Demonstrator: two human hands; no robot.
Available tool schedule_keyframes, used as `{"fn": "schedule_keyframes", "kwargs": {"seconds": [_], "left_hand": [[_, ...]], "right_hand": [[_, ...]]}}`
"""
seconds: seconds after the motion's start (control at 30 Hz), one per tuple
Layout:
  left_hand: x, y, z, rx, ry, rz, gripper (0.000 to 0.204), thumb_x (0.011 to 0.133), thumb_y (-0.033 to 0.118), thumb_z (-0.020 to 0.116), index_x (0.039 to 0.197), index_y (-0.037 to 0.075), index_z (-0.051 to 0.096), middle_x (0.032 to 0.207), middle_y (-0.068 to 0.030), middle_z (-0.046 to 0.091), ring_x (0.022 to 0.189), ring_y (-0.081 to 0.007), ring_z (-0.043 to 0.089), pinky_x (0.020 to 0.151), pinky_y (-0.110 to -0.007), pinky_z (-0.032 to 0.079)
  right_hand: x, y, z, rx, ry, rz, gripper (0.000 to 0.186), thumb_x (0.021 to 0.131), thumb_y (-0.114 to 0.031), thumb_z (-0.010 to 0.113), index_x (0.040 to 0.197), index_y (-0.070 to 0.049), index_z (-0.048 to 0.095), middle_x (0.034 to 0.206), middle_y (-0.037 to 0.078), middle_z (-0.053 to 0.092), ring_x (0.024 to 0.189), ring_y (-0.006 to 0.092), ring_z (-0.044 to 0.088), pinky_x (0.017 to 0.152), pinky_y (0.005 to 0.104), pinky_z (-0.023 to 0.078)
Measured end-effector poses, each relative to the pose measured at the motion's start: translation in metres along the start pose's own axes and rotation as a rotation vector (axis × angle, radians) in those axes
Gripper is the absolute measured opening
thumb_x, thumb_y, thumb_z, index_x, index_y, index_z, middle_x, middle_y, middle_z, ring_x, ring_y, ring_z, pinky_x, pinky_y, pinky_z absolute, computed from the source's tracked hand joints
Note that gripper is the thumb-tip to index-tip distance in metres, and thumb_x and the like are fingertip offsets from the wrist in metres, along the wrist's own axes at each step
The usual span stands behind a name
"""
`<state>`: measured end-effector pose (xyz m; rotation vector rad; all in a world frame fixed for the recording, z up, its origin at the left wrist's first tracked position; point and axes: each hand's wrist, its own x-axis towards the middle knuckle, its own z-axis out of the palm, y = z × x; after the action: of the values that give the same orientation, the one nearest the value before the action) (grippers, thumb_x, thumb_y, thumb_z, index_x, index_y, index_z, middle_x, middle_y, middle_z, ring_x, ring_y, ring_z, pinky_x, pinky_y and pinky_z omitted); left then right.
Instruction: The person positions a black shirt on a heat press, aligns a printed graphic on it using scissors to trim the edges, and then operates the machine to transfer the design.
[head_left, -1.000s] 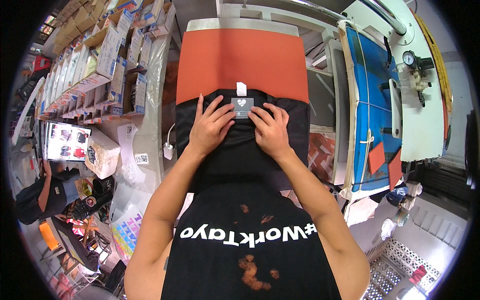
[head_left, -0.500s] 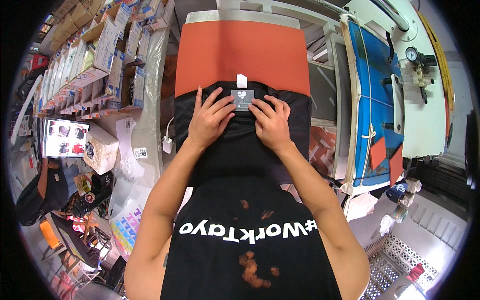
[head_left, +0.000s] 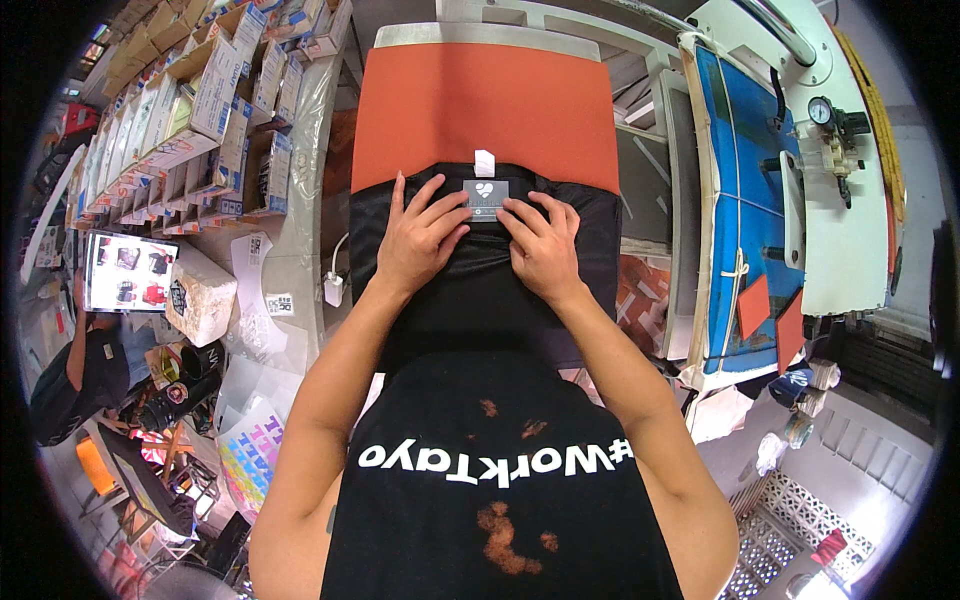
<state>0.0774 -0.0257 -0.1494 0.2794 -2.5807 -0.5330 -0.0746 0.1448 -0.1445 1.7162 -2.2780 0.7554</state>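
Black soft garment [head_left: 480, 290] on orange pad [head_left: 480, 100] | left hand [head_left: 415, 240], right hand [head_left: 545, 250] pressed flat, grips spread, beside grey label [head_left: 485, 197] | limp, light; best held at collar edge

Head camera looks steeply down (close) over orange platen [head_left: 485, 110].

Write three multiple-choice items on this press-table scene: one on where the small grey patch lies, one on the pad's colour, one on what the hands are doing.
1. Where does the grey patch lie?
A. Between the two hands' fingertips, on the black garment
B. On the blue table
C. On the floor

2. What colour is the pad under the garment?
A. Green
B. Orange-red
C. White

3. How are the left hand and right hand?
A. Raised in the air
B. Gripping a tool
C. Pressed flat on the garment

Answers: A, the patch sits near the collar between the fingertips; B, the bare pad shows orange-red; C, both palms rest down.
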Motion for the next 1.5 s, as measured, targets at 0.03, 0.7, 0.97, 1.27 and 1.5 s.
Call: {"fn": "schedule_keyframes", "kwargs": {"seconds": [0.03,0.7,0.97,1.27,1.5], "left_hand": [[-0.001,0.000,0.000,-0.001,0.000,-0.001,0.023,0.084,0.019,0.075,0.107,0.015,0.072,0.125,0.0018,0.066,0.133,-0.0268,0.050,0.119,-0.063,0.019],[-0.057,-0.020,-0.096,0.029,0.387,-0.375,0.021,0.076,-0.003,0.057,0.091,0.005,0.069,0.101,-0.0110,0.067,0.106,-0.0313,0.061,0.103,-0.046,0.039],[-0.194,0.001,-0.098,-0.006,0.385,-0.659,0.015,0.085,-0.002,0.058,0.096,0.000,0.068,0.102,-0.0159,0.068,0.100,-0.0328,0.065,0.092,-0.039,0.049],[-0.189,0.039,-0.071,-0.170,0.344,-0.550,0.014,0.084,-0.003,0.061,0.095,0.000,0.069,0.105,-0.0163,0.067,0.102,-0.0331,0.065,0.092,-0.039,0.050],[-0.181,0.044,-0.091,-0.179,0.373,-0.586,0.015,0.085,-0.002,0.060,0.096,0.000,0.069,0.106,-0.0166,0.068,0.102,-0.0332,0.066,0.093,-0.039,0.050]], "right_hand": [[0.000,0.000,0.000,0.006,0.002,0.000,0.034,0.076,-0.008,0.071,0.110,-0.014,0.073,0.121,-0.001,0.067,0.121,0.0277,0.055,0.103,0.0497,0.035],[-0.063,0.127,-0.261,-0.737,0.741,0.466,0.016,0.085,-0.017,0.076,0.094,-0.006,0.072,0.096,0.009,0.069,0.089,0.0261,0.063,0.080,0.0391,0.050],[-0.155,0.198,-0.343,-0.671,0.177,1.005,0.079,0.101,-0.062,0.034,0.102,0.006,0.072,0.107,0.031,0.068,0.105,0.0487,0.061,0.092,0.0548,0.045],[-0.121,0.128,-0.309,-0.699,0.246,0.980,0.077,0.100,-0.065,0.035,0.099,0.000,0.075,0.104,0.028,0.070,0.111,0.0487,0.057,0.097,0.0531,0.044],[-0.095,0.020,-0.244,-0.592,0.395,0.568,0.043,0.088,-0.044,0.072,0.111,-0.007,0.071,0.114,0.018,0.066,0.115,0.0426,0.054,0.100,0.0529,0.040]]}}
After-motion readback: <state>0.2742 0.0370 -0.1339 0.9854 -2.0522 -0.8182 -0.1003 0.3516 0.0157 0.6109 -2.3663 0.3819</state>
